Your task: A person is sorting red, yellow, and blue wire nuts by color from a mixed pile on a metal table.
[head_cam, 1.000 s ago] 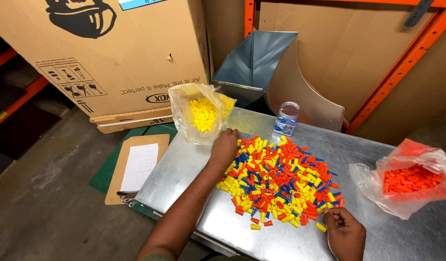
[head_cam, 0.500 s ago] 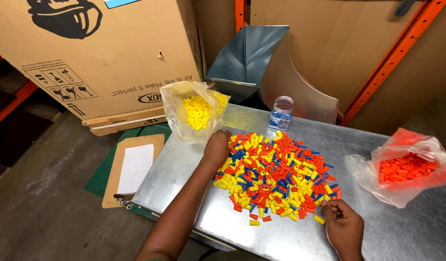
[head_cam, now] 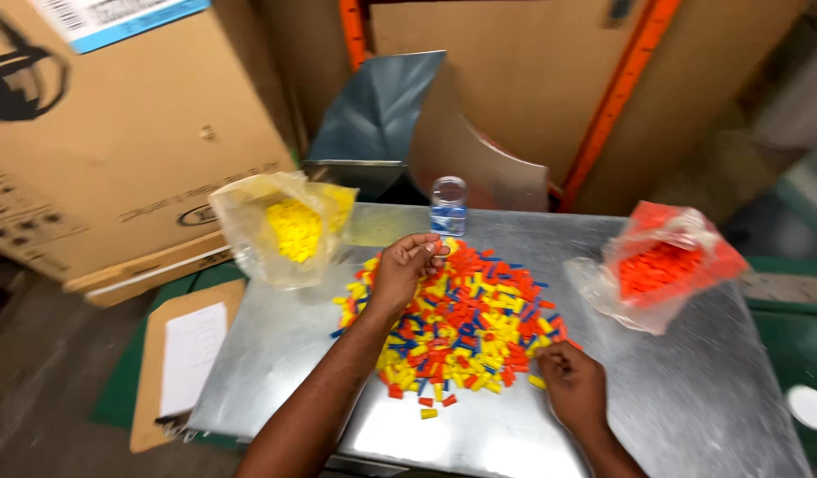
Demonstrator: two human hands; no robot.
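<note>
At nine o'clock sits the clear bag of yellow pieces (head_cam: pixel 289 232) on the metal table (head_cam: pixel 691 398). Left hand (head_cam: pixel 401 270) hovers over the mixed pile of red, yellow and blue pieces (head_cam: pixel 466 319), fingers curled together; whether they hold a piece I cannot tell. Right hand (head_cam: pixel 575 385), five o'clock of the pile, pinches at its edge. Bag of orange pieces (head_cam: pixel 660 265) at three o'clock.

A warehouse: orange racking uprights (head_cam: pixel 617 97), big cardboard carton (head_cam: pixel 116 142), metal sorting table (head_cam: pixel 691 398).
</note>
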